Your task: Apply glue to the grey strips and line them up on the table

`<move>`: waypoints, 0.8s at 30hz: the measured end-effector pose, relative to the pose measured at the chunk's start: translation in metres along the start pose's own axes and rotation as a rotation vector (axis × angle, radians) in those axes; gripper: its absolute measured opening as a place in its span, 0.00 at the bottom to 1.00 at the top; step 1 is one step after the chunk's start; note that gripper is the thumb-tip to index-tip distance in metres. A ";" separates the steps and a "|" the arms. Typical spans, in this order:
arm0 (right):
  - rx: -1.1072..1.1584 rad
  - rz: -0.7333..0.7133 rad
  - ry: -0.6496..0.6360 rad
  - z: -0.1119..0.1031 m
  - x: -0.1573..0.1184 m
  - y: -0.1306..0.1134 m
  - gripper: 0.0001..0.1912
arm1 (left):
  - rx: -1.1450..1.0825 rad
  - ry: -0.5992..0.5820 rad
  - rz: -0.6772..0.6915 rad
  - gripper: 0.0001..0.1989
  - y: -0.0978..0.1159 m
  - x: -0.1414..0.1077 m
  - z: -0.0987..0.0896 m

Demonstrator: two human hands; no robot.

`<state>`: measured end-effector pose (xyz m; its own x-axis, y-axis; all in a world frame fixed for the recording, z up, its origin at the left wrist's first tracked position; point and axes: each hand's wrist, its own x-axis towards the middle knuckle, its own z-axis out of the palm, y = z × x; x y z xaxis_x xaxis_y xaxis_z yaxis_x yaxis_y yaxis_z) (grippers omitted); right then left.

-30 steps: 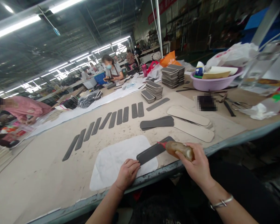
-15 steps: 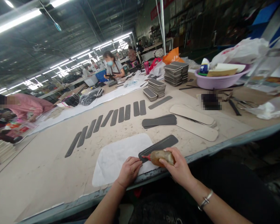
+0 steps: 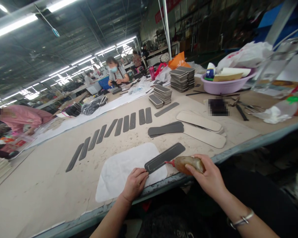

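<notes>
A dark grey strip with rounded ends (image 3: 167,157) lies partly on a white sheet (image 3: 119,172) near the table's front edge. The fingers of my left hand (image 3: 136,180) press together on the strip's near left end. In my right hand (image 3: 208,173) is a brownish glue bottle (image 3: 188,164), tilted with its red nozzle close to the strip's front edge. A thin shiny line runs along part of the strip's outline. Behind it lie more dark strips (image 3: 166,129) and pale strips (image 3: 206,135), overlapping.
Several dark strips (image 3: 125,124) lie in a row across the table (image 3: 52,195). Stacked pieces (image 3: 180,79) stand behind them. At the right are a purple basin (image 3: 223,86), scissors and a plastic bag. People work at the far side and at the left.
My right hand has moved right with the bottle, its nozzle going from the strip's left end to its front edge. My left hand stays at the left end. The view has shifted slightly.
</notes>
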<state>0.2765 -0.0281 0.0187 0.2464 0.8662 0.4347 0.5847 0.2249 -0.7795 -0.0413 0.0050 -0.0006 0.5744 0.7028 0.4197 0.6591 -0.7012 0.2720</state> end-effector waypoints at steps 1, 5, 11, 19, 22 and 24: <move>-0.034 0.005 0.036 -0.006 0.002 0.006 0.17 | -0.001 0.001 0.003 0.09 0.000 0.000 0.000; -0.174 -0.014 0.189 -0.027 0.012 0.023 0.19 | -0.006 -0.003 0.014 0.10 -0.002 -0.001 0.001; -0.167 -0.070 0.219 -0.029 0.015 0.014 0.17 | -0.018 -0.021 -0.002 0.10 -0.005 -0.003 0.003; 0.122 -0.091 -0.071 0.024 -0.006 -0.015 0.15 | -0.028 -0.021 -0.003 0.10 -0.005 -0.002 0.003; 0.132 -0.099 -0.105 0.025 -0.006 -0.015 0.14 | -0.035 -0.026 -0.005 0.10 -0.006 -0.004 0.004; 0.108 -0.094 -0.072 0.016 -0.002 -0.012 0.14 | -0.039 -0.027 -0.009 0.10 -0.006 -0.007 0.004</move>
<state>0.2568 -0.0252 0.0201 0.1358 0.8681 0.4774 0.5154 0.3497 -0.7824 -0.0477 0.0050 -0.0086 0.5818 0.7115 0.3941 0.6451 -0.6987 0.3093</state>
